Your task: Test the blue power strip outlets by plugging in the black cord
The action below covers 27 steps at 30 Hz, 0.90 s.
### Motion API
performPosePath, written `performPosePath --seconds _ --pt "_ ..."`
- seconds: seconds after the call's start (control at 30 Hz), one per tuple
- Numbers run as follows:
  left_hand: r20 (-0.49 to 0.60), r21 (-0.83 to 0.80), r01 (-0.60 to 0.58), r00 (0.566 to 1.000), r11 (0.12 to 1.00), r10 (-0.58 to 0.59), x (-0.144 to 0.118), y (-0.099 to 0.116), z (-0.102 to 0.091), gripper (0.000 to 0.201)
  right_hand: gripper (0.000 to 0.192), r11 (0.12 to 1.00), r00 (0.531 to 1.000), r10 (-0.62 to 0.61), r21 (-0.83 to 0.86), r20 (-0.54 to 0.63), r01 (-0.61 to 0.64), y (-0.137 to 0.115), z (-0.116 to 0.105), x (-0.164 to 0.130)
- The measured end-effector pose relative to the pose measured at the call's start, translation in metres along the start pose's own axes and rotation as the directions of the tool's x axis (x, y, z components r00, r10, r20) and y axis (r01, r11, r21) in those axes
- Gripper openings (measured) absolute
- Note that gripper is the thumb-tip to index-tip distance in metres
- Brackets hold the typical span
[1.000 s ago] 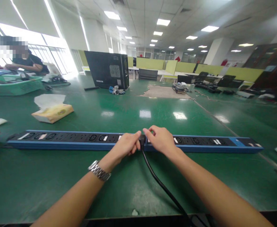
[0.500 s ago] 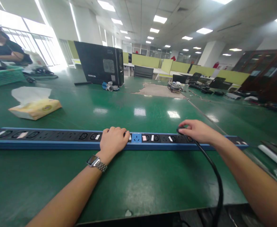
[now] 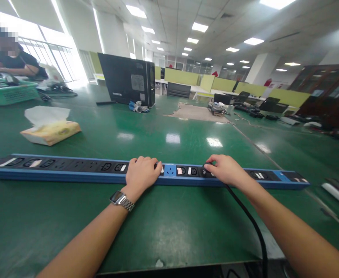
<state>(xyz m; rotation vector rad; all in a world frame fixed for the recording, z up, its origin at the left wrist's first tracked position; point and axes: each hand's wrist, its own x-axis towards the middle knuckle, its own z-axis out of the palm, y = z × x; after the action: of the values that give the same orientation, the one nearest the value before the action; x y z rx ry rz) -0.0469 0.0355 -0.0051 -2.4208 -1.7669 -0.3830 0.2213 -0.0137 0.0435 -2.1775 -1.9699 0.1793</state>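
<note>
I see a broad green table [image 3: 169, 231] filling most of the view, and across it, from the left edge almost to the right, a long blue-and-black power strip [image 3: 71, 170] lying flat with its row of sockets facing up. Far back stands a black computer case [image 3: 127, 79], and to the left of it, nearer, a yellow tissue pack [image 3: 51, 132] with a sheet sticking up; a green basket [image 3: 9, 92] sits at the far left by another person's arm [image 3: 16, 69]. My left hand [image 3: 142, 173] lies palm-down on the strip near its middle, fingers curled loosely over the top face, pressing on it and gripping nothing. My right hand [image 3: 225, 170] rests on the strip just to the right, with a blue socket and two black ones showing between the hands. Its fingers are closed around a black plug [image 3: 207, 166] at the socket face; I cannot tell whether the plug is seated. From under that hand the black cable [image 3: 253, 224] runs back toward me and off the table's near edge.
</note>
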Motion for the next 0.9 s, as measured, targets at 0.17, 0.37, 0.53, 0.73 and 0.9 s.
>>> performPosePath --seconds 0.17,0.37,0.53,0.73,0.9 --pt "-0.027 -0.025 -0.009 1.0 1.0 0.008 -0.002 0.0 0.001 0.051 0.029 0.978 0.999 0.04 -0.206 -0.008 -0.04 -0.025 0.005 -0.008" --pt "-0.037 -0.038 -0.018 0.999 0.999 0.017 -0.005 -0.002 0.0 0.051 0.031 0.979 0.995 0.1 -0.175 -0.028 -0.103 -0.031 0.023 -0.021" --pt "-0.051 -0.02 -0.006 0.999 1.0 0.005 -0.004 -0.001 -0.001 0.052 0.029 0.998 0.986 0.05 -0.039 -0.157 -0.057 -0.016 0.011 -0.022" --pt "-0.048 -0.022 0.006 0.999 1.0 -0.007 -0.002 -0.001 0.001 0.051 0.045 0.988 0.969 0.053 0.154 -0.24 -0.016 0.072 -0.047 -0.025" --pt "-0.054 -0.023 0.009 0.999 1.0 -0.01 -0.002 -0.002 0.003 0.05 0.04 0.998 0.997 0.067 0.003 -0.023 -0.067 0.152 -0.038 -0.028"
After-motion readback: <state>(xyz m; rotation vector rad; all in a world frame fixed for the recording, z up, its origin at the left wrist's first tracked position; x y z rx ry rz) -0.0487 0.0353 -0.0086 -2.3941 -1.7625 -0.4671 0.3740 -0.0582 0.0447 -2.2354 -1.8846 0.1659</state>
